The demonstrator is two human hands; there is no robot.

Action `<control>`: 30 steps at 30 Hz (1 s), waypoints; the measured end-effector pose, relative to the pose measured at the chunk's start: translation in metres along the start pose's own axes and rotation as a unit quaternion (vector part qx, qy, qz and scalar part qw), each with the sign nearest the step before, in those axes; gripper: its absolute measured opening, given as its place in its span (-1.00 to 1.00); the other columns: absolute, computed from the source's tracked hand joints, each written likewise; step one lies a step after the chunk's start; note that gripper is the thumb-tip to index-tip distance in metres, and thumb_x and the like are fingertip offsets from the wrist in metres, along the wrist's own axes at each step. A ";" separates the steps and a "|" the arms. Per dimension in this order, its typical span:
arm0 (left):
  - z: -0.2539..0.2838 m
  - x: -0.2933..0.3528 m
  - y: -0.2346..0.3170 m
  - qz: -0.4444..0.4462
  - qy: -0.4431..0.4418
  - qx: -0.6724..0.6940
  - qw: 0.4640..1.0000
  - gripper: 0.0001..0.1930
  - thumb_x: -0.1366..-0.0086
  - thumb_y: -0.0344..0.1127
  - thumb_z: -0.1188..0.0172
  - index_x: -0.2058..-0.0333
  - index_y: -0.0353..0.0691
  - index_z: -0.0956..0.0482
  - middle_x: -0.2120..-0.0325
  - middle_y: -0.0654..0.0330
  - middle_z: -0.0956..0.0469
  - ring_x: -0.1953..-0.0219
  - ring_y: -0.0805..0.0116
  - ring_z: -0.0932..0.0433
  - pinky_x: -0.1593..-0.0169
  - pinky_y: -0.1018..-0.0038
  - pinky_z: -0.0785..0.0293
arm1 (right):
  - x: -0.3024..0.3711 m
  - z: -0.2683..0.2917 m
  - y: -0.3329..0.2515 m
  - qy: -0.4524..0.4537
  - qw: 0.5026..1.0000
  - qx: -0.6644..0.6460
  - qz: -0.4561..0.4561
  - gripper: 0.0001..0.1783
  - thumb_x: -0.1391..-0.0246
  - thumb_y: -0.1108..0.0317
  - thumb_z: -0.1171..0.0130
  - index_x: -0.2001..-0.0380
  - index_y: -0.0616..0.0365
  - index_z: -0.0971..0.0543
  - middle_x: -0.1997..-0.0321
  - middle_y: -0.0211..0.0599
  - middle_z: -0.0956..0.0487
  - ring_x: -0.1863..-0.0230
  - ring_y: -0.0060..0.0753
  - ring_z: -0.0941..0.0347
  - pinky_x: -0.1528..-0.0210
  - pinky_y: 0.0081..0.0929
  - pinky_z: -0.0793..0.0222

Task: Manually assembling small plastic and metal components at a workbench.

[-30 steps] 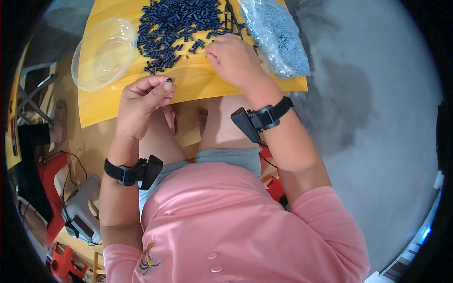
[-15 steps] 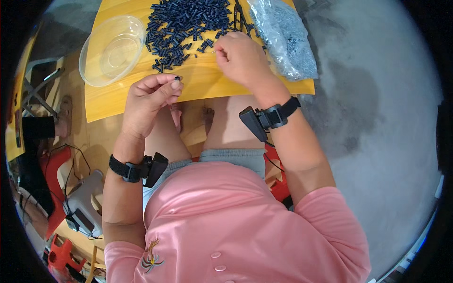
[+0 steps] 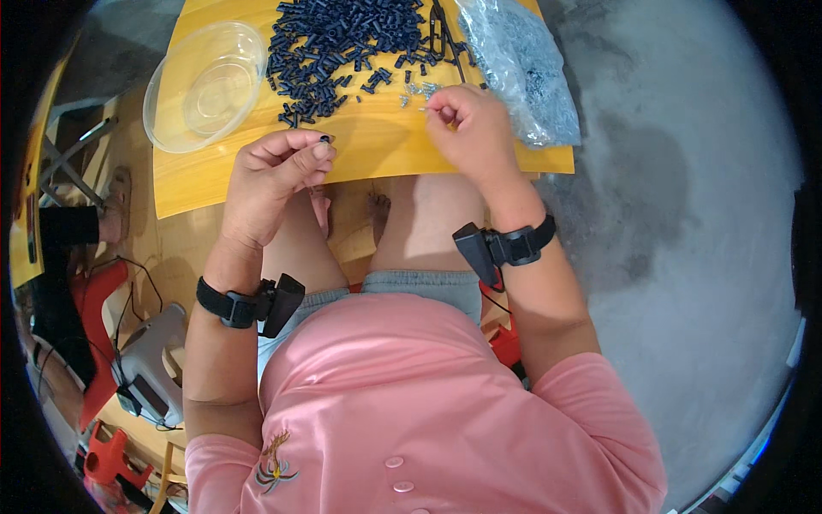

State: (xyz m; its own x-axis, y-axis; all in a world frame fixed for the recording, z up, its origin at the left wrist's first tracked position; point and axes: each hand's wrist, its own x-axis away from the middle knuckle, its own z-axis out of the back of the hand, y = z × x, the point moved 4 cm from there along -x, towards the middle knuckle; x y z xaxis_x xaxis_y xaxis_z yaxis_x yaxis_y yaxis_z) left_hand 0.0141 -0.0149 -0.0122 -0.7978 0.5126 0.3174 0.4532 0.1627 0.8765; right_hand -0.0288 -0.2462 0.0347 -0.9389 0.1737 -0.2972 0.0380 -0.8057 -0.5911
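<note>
I am watching the left hand [image 3: 272,182] pinching one small dark blue tube piece [image 3: 324,138] between thumb and fingertips, just left of centre in the upper part of the frame, over the near edge of the yellow board [image 3: 360,150]. A second ago that hand was sitting a little lower and nearer the body; it is now lifted slightly toward the board, with the piece showing at its fingertips. The right hand [image 3: 469,128] is curled at upper centre, its thumb and forefinger closing on a thin silvery pin [image 3: 422,109]. Earlier it was lying flat against the edge of the pile; now it is drawn back off it and raised. The pile of dark blue pieces [image 3: 347,38] is spreading across the top of the board, with a few small silvery parts [image 3: 417,89] just beside the right fingertips. The clear plastic bowl [image 3: 205,84] is sitting at upper left, and the clear bag [image 3: 518,68] is lying at upper right, touching the board. The whole view is also shifting a little downward against the earlier frames.
</note>
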 end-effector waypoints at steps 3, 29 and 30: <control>-0.002 0.001 0.002 -0.004 -0.008 0.012 1.000 -0.82 -0.15 -0.40 -0.23 0.25 -0.30 -0.56 0.40 0.22 -0.59 0.37 0.54 -0.54 0.27 0.65 -0.48 | 0.007 -0.006 -0.004 -0.007 0.999 0.027 0.028 -0.96 0.21 0.46 -0.13 0.61 0.17 -0.48 0.56 -0.22 -0.48 0.43 -0.15 -0.43 0.42 -0.27 -0.35; -0.003 0.004 0.002 -0.003 0.009 -0.011 1.000 -0.82 -0.18 -0.38 -0.20 0.23 -0.27 -0.56 0.37 0.22 -0.59 0.35 0.52 -0.54 0.25 0.63 -0.46 | 0.015 -0.008 -0.012 0.028 0.993 0.077 0.084 -0.96 0.19 0.48 -0.13 0.56 0.16 -0.55 0.51 -0.23 -0.47 0.35 -0.15 -0.42 0.34 -0.29 -0.37; -0.003 0.004 0.002 -0.001 0.009 -0.012 1.000 -0.82 -0.19 -0.38 -0.20 0.23 -0.27 -0.56 0.37 0.22 -0.59 0.35 0.53 -0.54 0.25 0.63 -0.46 | 0.015 -0.009 -0.012 0.028 0.992 0.088 0.089 -0.97 0.19 0.48 -0.12 0.58 0.17 -0.54 0.52 -0.22 -0.47 0.36 -0.14 -0.42 0.33 -0.29 -0.37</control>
State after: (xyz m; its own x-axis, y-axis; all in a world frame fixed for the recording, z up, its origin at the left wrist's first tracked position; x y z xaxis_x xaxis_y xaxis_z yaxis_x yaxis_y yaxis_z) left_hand 0.0109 -0.0156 -0.0083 -0.8059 0.4976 0.3207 0.4416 0.1443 0.8856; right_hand -0.0401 -0.2285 0.0309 -0.9023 0.0478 -0.4286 0.1361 -0.9115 -0.3881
